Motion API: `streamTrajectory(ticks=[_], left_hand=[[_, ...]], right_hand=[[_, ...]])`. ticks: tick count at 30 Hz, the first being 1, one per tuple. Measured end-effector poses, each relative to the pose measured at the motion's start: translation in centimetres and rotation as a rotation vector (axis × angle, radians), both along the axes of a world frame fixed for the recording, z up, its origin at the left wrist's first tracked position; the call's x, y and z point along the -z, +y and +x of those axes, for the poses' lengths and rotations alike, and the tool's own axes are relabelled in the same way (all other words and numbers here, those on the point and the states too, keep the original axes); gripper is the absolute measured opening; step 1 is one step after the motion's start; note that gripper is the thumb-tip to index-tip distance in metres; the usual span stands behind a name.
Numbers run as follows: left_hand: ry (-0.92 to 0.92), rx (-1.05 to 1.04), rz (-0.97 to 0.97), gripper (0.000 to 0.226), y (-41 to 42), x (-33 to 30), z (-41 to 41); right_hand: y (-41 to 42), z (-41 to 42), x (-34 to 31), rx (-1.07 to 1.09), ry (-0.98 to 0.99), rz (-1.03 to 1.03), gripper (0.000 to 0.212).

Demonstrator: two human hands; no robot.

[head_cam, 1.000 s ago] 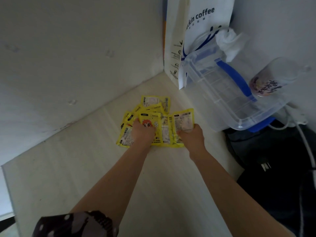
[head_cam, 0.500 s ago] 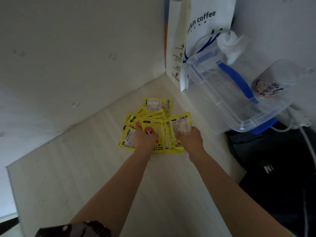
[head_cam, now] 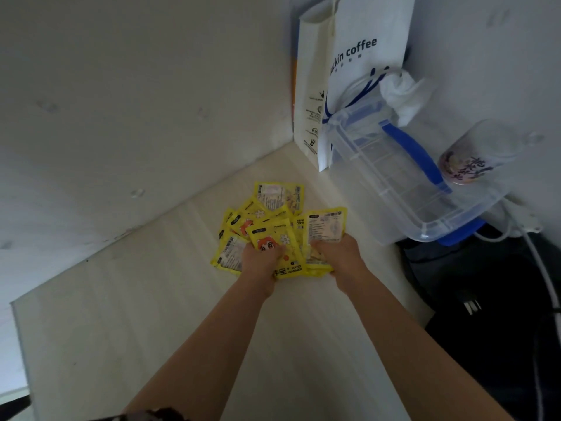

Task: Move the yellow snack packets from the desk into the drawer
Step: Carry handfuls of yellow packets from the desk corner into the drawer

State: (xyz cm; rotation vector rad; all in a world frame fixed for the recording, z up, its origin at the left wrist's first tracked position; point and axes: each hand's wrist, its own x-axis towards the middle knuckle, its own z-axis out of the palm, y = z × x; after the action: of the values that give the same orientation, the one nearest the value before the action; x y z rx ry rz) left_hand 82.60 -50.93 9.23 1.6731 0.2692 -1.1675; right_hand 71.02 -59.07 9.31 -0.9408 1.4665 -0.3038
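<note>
Several yellow snack packets [head_cam: 277, 199] lie fanned in a loose pile on the pale wooden desk [head_cam: 151, 314], near the corner of the walls. My left hand [head_cam: 259, 262] presses down on the left part of the pile, fingers curled over a packet printed with a red cartoon face [head_cam: 270, 238]. My right hand [head_cam: 340, 253] grips the right side of the pile, holding a packet with its white label side up [head_cam: 326, 224]. The near edges of the packets are hidden under both hands. No drawer is in view.
A white paper coffee bag [head_cam: 358, 65] stands in the corner. A clear plastic box with blue handles [head_cam: 403, 183] leans beside it, with a plastic cup [head_cam: 473, 153] to its right. White cables [head_cam: 543, 268] and a dark bag [head_cam: 485, 299] lie right of the desk.
Both hands have drawn slightly closer together and toward me, gathering the packets into a tighter pile. The view has tilted a little lower.
</note>
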Motion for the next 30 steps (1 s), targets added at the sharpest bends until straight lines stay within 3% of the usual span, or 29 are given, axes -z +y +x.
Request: streamTrajectory(ticks=[7,14,30], left_hand=[[-0.067,0.091,-0.056,0.036,2.0,0.0,-0.3],[-0.104,0.042,-0.100,0.037,6.3,-1.9,-0.5],[-0.159,0.155,-0.113,0.032,21.6,-4.0,-6.2]], right_hand=[[0.9,-1.9,-0.6,0.018,-0.070,0.017,0.023],[3.6,-4.5,-2.7,0.013,-0.100,0.008,0.029],[18.1,-12.4,-5.1,0.064,-0.125,-0.117,0.030]])
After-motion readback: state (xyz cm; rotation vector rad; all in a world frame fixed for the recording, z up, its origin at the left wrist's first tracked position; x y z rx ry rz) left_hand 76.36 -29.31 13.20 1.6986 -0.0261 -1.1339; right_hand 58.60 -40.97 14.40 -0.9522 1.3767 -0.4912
